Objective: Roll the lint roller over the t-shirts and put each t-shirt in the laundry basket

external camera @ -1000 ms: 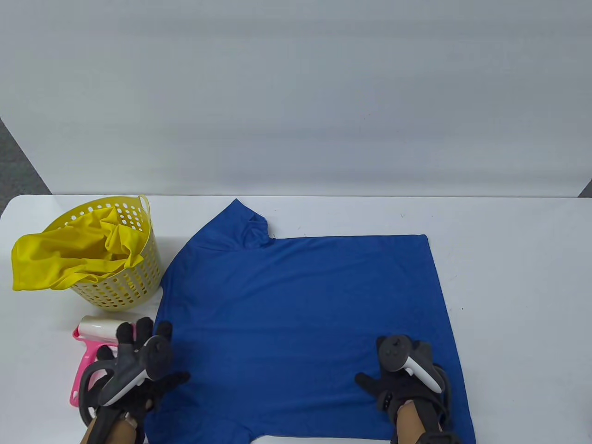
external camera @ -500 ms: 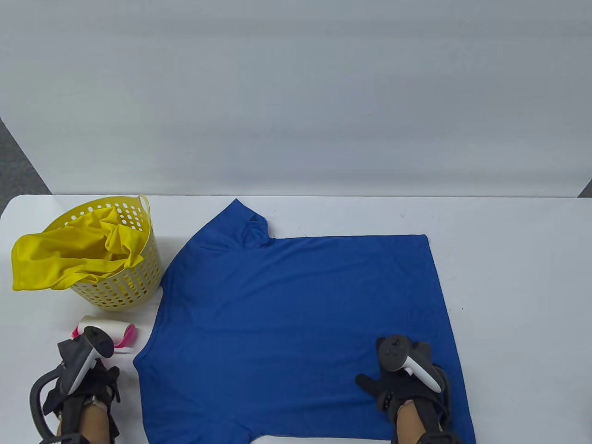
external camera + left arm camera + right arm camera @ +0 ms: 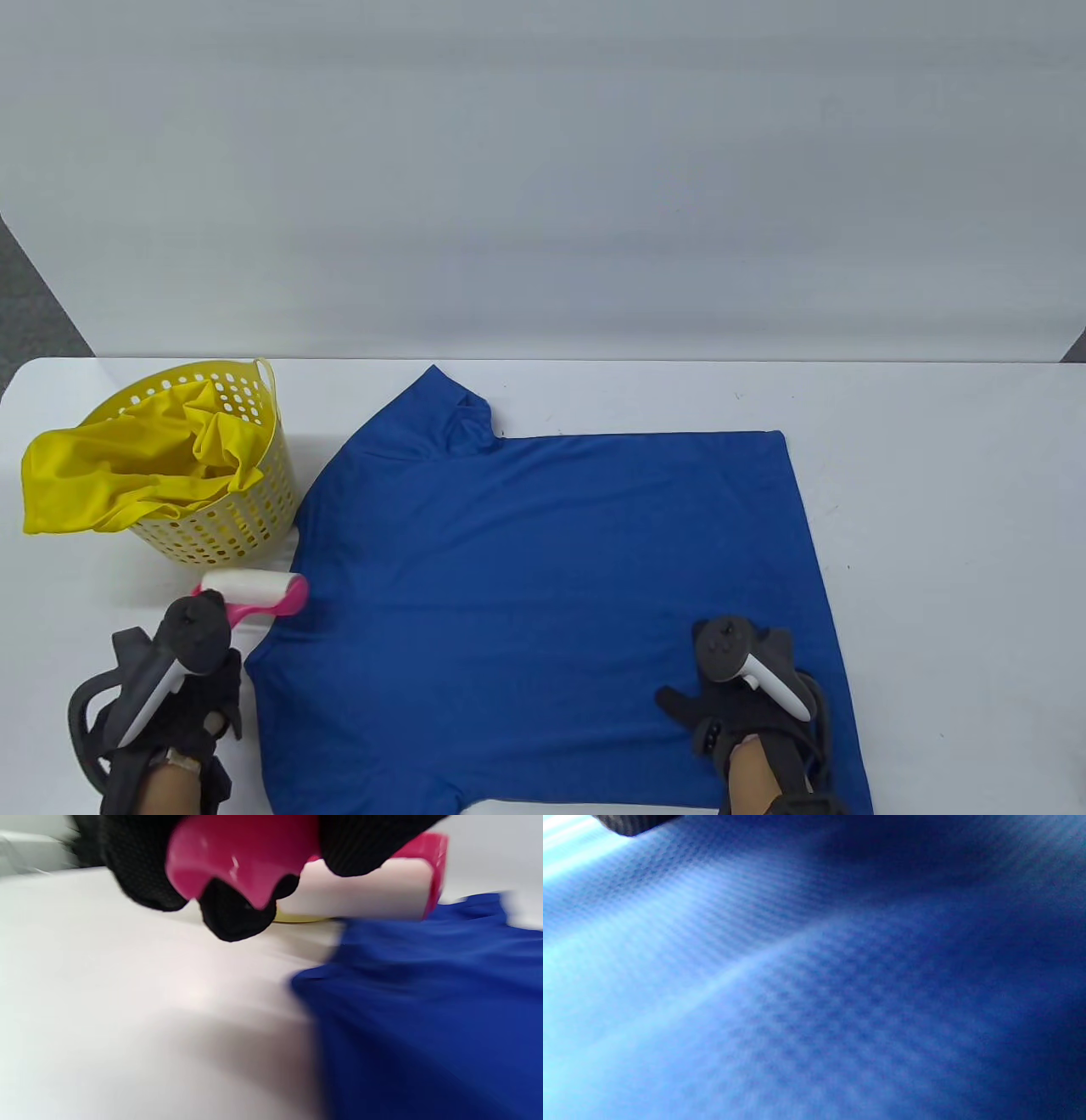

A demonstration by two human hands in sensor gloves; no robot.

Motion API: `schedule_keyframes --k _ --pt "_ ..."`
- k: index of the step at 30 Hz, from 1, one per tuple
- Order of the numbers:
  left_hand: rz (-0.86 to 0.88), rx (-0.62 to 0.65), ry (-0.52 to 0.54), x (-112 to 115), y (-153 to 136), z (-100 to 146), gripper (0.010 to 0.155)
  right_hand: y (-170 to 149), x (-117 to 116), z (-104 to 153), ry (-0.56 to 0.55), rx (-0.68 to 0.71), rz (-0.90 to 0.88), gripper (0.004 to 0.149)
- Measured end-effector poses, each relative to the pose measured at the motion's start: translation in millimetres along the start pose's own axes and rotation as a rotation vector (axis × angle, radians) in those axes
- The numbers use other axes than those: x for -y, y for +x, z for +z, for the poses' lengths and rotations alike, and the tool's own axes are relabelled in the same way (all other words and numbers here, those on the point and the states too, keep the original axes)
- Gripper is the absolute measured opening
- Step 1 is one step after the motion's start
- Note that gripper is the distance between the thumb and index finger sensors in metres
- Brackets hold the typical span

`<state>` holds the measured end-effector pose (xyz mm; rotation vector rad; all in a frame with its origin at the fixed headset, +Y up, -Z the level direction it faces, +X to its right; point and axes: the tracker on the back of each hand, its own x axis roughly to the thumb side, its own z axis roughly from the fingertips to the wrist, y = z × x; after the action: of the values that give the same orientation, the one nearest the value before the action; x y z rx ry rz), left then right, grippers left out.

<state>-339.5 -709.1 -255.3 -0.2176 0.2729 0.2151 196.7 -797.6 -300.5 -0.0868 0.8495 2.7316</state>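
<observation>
A blue t-shirt (image 3: 551, 594) lies spread flat across the middle of the table. My left hand (image 3: 191, 679) grips the pink handle of the lint roller (image 3: 254, 590), and its white roll hangs at the shirt's left edge. In the left wrist view my gloved fingers (image 3: 231, 914) curl round the pink handle (image 3: 237, 861), with the roll (image 3: 360, 889) just above the blue cloth (image 3: 424, 1005). My right hand (image 3: 730, 688) lies flat on the shirt near its front right corner. The right wrist view shows only blue fabric (image 3: 840, 993) close up.
A yellow perforated laundry basket (image 3: 242, 518) stands at the left, behind the roller, with a yellow t-shirt (image 3: 110, 480) draped over its rim. The table's white front edge (image 3: 51, 764) runs left of my left hand. A grey wall closes the back.
My left hand left the shirt, took the lint roller by its handle and lifted it right to the shirt's left edge. The right hand has stayed put.
</observation>
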Motion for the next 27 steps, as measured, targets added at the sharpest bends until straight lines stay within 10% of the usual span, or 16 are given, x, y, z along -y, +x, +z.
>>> schedule_keyframes --k 9,27 --pt "-0.150 0.263 -0.017 36.4 75.7 12.6 0.061 7.6 11.0 11.3 -0.055 0.067 -0.017 0.084" --pt "-0.111 -0.026 0.028 29.3 145.7 -92.1 0.061 19.0 -4.2 1.9 0.073 0.071 0.119 0.086"
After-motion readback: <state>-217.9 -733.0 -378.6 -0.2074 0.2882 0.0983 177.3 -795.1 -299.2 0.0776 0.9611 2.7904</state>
